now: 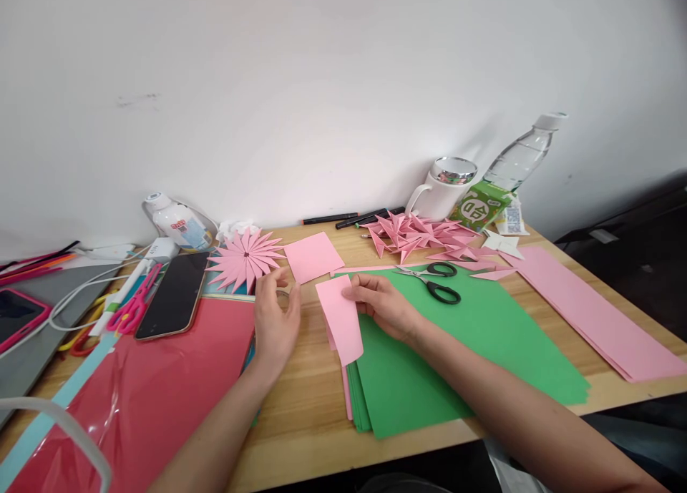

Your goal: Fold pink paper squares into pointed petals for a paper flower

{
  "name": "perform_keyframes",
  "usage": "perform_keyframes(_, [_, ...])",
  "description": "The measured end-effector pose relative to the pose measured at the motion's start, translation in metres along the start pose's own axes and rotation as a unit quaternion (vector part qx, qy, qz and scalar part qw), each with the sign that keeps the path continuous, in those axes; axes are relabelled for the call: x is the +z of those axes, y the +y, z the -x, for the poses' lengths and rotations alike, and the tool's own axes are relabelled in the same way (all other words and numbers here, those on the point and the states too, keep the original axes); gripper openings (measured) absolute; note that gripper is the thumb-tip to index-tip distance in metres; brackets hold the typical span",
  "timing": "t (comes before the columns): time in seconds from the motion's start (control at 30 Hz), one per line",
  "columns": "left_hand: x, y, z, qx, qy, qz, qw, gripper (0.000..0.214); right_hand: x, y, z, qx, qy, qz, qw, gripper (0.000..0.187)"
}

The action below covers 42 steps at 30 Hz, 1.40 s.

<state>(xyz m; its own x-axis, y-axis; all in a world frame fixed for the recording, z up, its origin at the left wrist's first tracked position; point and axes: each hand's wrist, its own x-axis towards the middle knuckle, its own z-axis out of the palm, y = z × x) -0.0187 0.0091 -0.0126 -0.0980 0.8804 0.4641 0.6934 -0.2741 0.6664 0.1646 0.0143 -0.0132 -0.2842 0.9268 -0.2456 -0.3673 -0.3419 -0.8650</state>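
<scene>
Between thumb and fingers, my right hand (378,300) pinches a pink strip of paper (343,325) by its upper right edge, over the left side of the green paper stack (461,364). My left hand (276,314) is raised to its left, thumb and fingers apart, with nothing seen between them. Just behind the left hand lies a round pink folded-paper star (247,255) with many points. A square of pink paper (314,257) rests on the table beyond both hands. Black-handled scissors (443,282) lie on the green sheets.
Pink folded pieces (413,235) are heaped before a white mug (443,189). A clear bottle (526,153) stands behind a green box (483,203). Long pink strips (595,314) lie at right. A phone (174,293), pink scissors (137,303) and red sheets (172,386) are at left.
</scene>
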Motion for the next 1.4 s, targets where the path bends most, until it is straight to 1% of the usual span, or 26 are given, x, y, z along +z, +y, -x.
perform_keyframes(0.07, [-0.002,0.001,-0.002,0.009,0.011,-0.047,0.999,0.025,0.0,-0.001,0.0,0.003,0.0,-0.009,1.0,0.033])
perform_keyframes(0.13, [-0.007,0.006,-0.005,0.015,0.02,-0.137,0.99,0.033,0.0,-0.001,0.0,0.005,0.001,-0.014,1.0,0.033])
perform_keyframes(0.17, [-0.009,0.009,-0.007,0.011,0.025,-0.192,0.981,0.04,0.0,-0.001,0.0,0.006,0.001,-0.014,1.0,0.033])
perform_keyframes(0.23, [-0.014,0.013,-0.011,0.005,0.009,-0.287,0.958,0.055,0.0,-0.001,0.0,0.008,-0.001,-0.013,1.0,0.033])
perform_keyframes(0.33, [-0.021,0.012,-0.016,-0.031,-0.023,-0.368,0.929,0.069,-0.002,0.001,-0.001,0.006,-0.004,-0.013,1.0,0.032])
perform_keyframes(0.43, [-0.027,0.003,-0.02,-0.067,-0.018,-0.396,0.916,0.072,-0.003,0.002,-0.002,0.005,-0.005,-0.014,1.0,0.032])
perform_keyframes(0.5, [-0.031,-0.005,-0.024,-0.084,0.001,-0.397,0.914,0.073,-0.003,0.002,-0.002,0.005,-0.005,-0.015,1.0,0.033])
perform_keyframes(0.7, [-0.039,-0.033,-0.033,-0.114,0.03,-0.402,0.908,0.078,-0.001,0.001,-0.001,0.005,-0.007,-0.018,1.0,0.032])
perform_keyframes(0.77, [-0.041,-0.035,-0.035,-0.12,0.03,-0.399,0.909,0.077,-0.002,0.001,-0.001,0.004,-0.006,-0.017,1.0,0.032])
perform_keyframes(0.8, [-0.042,-0.034,-0.035,-0.11,0.035,-0.394,0.912,0.075,-0.002,0.001,-0.001,0.004,-0.007,-0.017,1.0,0.032])
perform_keyframes(0.83, [-0.042,-0.03,-0.034,-0.093,0.051,-0.385,0.917,0.073,-0.002,0.001,-0.002,0.004,-0.007,-0.018,1.0,0.032])
perform_keyframes(0.9, [-0.039,-0.021,-0.031,-0.035,0.087,-0.33,0.939,0.065,-0.002,0.001,-0.002,0.001,-0.007,-0.024,1.0,0.032])
perform_keyframes(0.93, [-0.036,-0.015,-0.029,-0.006,0.094,-0.281,0.955,0.058,-0.002,0.0,-0.002,-0.002,-0.006,-0.027,1.0,0.033])
perform_keyframes(0.97, [-0.032,-0.01,-0.026,0.016,0.09,-0.214,0.973,0.049,-0.002,0.0,-0.002,-0.006,-0.003,-0.03,1.0,0.032])
perform_keyframes(1.0, [-0.028,-0.006,-0.023,0.014,0.062,-0.132,0.989,0.043,-0.002,-0.001,-0.002,-0.01,-0.001,-0.033,0.999,0.032])
perform_keyframes(1.03, [-0.022,-0.003,-0.019,-0.013,0.004,-0.05,0.999,0.045,-0.002,-0.001,-0.002,-0.015,0.002,-0.033,0.999,0.032])
perform_keyframes(1.07, [-0.017,-0.001,-0.015,-0.057,-0.084,0.036,0.994,0.05,-0.001,-0.002,-0.002,-0.02,0.004,-0.032,0.999,0.032])
perform_keyframes(1.1, [-0.013,0.001,-0.012,-0.1,-0.156,0.124,0.975,0.056,-0.001,-0.002,-0.002,-0.026,0.007,-0.027,0.999,0.032])
perform_keyframes(1.13, [-0.009,0.002,-0.009,-0.13,-0.214,0.206,0.946,0.06,-0.001,-0.002,-0.002,-0.031,0.009,-0.019,0.999,0.033])
perform_keyframes(1.17, [-0.006,0.003,-0.007,-0.139,-0.253,0.263,0.92,0.061,-0.001,-0.001,-0.002,-0.037,0.01,-0.007,0.999,0.033])
perform_keyframes(1.2, [-0.005,0.004,-0.006,-0.142,-0.279,0.299,0.901,0.059,-0.001,-0.001,-0.002,-0.042,0.009,0.007,0.999,0.033])
perform_keyframes(1.23, [-0.005,0.005,-0.005,-0.139,-0.29,0.313,0.893,0.053,0.0,0.0,-0.002,-0.048,0.007,0.023,0.999,0.033])
perform_keyframes(1.27, [-0.006,0.006,-0.005,-0.141,-0.289,0.31,0.895,0.045,0.001,0.0,-0.001,-0.054,0.002,0.038,0.998,0.033])
perform_keyframes(1.33, [-0.008,0.009,-0.004,-0.141,-0.278,0.286,0.906,0.032,0.002,0.001,0.0,-0.067,-0.013,0.066,0.996,0.034])
perform_keyframes(1.4, [-0.01,0.011,-0.004,-0.133,-0.268,0.266,0.916,0.028,0.004,0.001,0.002,-0.078,-0.029,0.087,0.993,0.036])
